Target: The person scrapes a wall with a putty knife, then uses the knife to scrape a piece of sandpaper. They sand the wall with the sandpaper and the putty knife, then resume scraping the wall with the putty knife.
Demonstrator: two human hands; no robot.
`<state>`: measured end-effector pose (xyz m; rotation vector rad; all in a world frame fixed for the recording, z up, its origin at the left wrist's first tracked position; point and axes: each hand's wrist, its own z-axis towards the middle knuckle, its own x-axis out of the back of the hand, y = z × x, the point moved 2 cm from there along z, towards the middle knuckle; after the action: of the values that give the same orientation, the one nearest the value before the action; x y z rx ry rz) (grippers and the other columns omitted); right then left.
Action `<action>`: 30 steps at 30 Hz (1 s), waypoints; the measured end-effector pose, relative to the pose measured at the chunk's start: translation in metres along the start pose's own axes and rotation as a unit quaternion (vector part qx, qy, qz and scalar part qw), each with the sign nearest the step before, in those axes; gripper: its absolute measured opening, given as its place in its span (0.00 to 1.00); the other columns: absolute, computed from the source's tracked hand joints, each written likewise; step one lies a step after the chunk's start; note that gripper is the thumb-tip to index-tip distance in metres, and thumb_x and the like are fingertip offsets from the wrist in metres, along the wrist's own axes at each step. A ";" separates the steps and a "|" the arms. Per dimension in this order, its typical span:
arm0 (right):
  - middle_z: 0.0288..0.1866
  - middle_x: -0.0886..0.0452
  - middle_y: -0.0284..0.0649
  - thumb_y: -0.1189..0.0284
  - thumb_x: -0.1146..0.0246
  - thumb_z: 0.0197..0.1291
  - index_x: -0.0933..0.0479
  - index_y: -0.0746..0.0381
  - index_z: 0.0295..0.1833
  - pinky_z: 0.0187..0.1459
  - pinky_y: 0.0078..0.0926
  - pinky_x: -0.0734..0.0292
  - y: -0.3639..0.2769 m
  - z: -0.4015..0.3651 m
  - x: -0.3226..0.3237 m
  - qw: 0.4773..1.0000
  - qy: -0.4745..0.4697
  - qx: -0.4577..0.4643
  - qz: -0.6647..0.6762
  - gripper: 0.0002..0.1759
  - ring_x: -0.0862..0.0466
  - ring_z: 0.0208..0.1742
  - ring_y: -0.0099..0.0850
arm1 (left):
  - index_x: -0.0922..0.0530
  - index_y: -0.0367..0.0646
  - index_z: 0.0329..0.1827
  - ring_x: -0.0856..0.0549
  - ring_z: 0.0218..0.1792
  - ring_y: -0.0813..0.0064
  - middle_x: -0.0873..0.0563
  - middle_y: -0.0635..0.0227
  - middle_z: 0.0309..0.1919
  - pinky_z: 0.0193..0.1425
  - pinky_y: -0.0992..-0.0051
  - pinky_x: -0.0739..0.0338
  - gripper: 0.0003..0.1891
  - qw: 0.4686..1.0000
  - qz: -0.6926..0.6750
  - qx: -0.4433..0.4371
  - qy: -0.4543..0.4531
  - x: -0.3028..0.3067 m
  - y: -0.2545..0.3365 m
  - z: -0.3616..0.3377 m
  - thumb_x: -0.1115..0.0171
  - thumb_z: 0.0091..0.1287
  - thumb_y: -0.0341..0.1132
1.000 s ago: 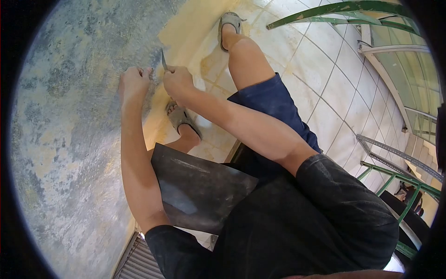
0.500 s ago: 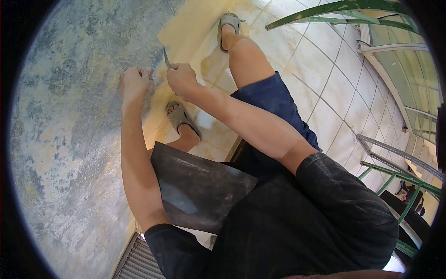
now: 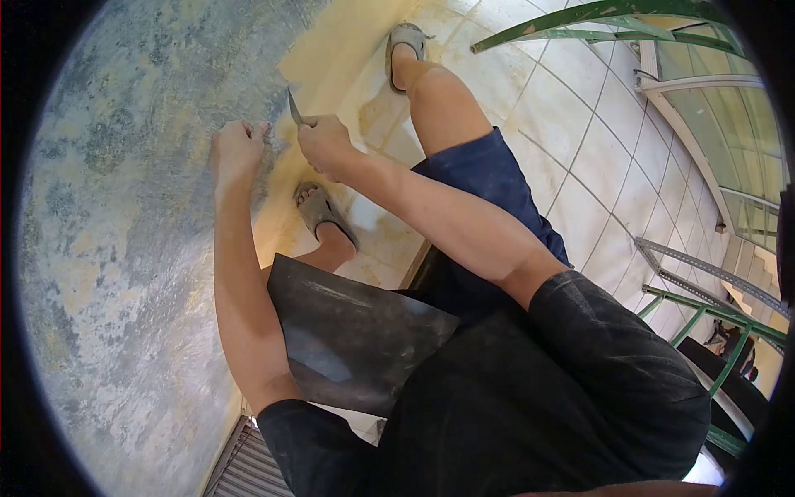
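My right hand (image 3: 327, 145) is wrapped round the handle of a thin pointed metal blade (image 3: 294, 108), whose tip points up at the mottled blue-grey and yellow wall (image 3: 124, 166). Left of it, my left hand (image 3: 238, 149) is closed against the wall, its thumb and fingers pressed together; whatever it pinches is too small to name. A gap separates the two hands. Below them a dark flat sheet (image 3: 356, 331) rests across my lap, beside my left forearm.
White floor tiles (image 3: 571, 124) run to the right of my legs. Green metal frames (image 3: 613, 12) stand at the upper right and lower right, near glass panels (image 3: 729, 124). A ribbed grey grille (image 3: 252, 464) is at the bottom left.
The blade's tip has shifted slightly left and down. My left hand has moved very slightly left. The dark sheet has barely changed.
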<state>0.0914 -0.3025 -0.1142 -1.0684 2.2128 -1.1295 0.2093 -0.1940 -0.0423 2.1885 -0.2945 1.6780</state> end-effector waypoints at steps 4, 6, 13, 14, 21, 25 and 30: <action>0.24 0.23 0.37 0.68 0.47 0.72 0.20 0.59 0.69 0.18 0.30 0.32 0.006 -0.003 0.003 1.000 -0.019 0.016 -0.015 0.24 0.26 0.18 0.26 | 0.17 0.38 0.31 0.12 0.40 0.46 0.11 0.51 0.32 0.46 0.55 0.19 0.22 0.999 -0.010 -0.021 0.032 0.000 0.000 -0.003 0.32 0.70 0.51; 0.24 0.23 0.37 0.67 0.47 0.73 0.19 0.59 0.69 0.18 0.30 0.32 0.003 -0.006 0.003 0.999 0.000 0.032 -0.040 0.23 0.26 0.18 0.26 | 0.17 0.38 0.31 0.12 0.40 0.46 0.11 0.50 0.32 0.46 0.55 0.19 0.22 0.999 -0.015 -0.025 0.029 -0.003 -0.004 -0.002 0.32 0.70 0.50; 0.26 0.20 0.38 0.66 0.46 0.72 0.17 0.60 0.65 0.21 0.32 0.27 0.006 -0.005 -0.005 0.999 0.013 0.026 -0.019 0.22 0.23 0.20 0.28 | 0.15 0.38 0.34 0.11 0.40 0.47 0.11 0.50 0.32 0.46 0.55 0.18 0.21 1.000 0.000 -0.016 0.025 0.005 0.003 -0.010 0.33 0.71 0.50; 0.27 0.19 0.38 0.66 0.46 0.72 0.17 0.60 0.64 0.22 0.32 0.26 0.011 -0.002 -0.007 0.999 0.025 0.020 -0.017 0.21 0.22 0.20 0.28 | 0.15 0.38 0.34 0.11 0.40 0.47 0.11 0.50 0.32 0.46 0.55 0.18 0.21 1.000 0.002 -0.018 0.025 0.005 0.003 -0.011 0.33 0.71 0.50; 0.26 0.18 0.40 0.67 0.46 0.71 0.15 0.62 0.62 0.23 0.32 0.23 0.017 0.021 -0.010 0.995 0.090 0.030 0.016 0.21 0.20 0.21 0.29 | 0.15 0.37 0.33 0.12 0.41 0.45 0.11 0.48 0.33 0.46 0.54 0.19 0.22 0.999 0.004 -0.019 0.026 0.006 0.003 -0.009 0.34 0.72 0.50; 0.26 0.19 0.40 0.68 0.46 0.70 0.15 0.64 0.58 0.22 0.33 0.25 0.006 0.006 -0.002 0.998 0.045 0.035 0.002 0.20 0.21 0.20 0.29 | 0.16 0.37 0.32 0.12 0.41 0.45 0.11 0.48 0.34 0.46 0.54 0.19 0.22 1.000 0.002 -0.002 -0.005 0.007 0.007 -0.007 0.33 0.71 0.50; 0.24 0.21 0.39 0.68 0.46 0.71 0.15 0.65 0.56 0.19 0.32 0.29 0.003 0.003 -0.005 0.999 0.033 0.012 0.032 0.19 0.24 0.18 0.28 | 0.16 0.38 0.31 0.12 0.41 0.46 0.11 0.49 0.33 0.46 0.55 0.19 0.21 1.000 -0.007 -0.013 0.008 0.005 0.003 -0.005 0.33 0.71 0.50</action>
<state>0.0954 -0.2990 -0.1180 -0.9571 2.2613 -1.1765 0.2049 -0.1948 -0.0362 2.1531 -0.2962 1.6734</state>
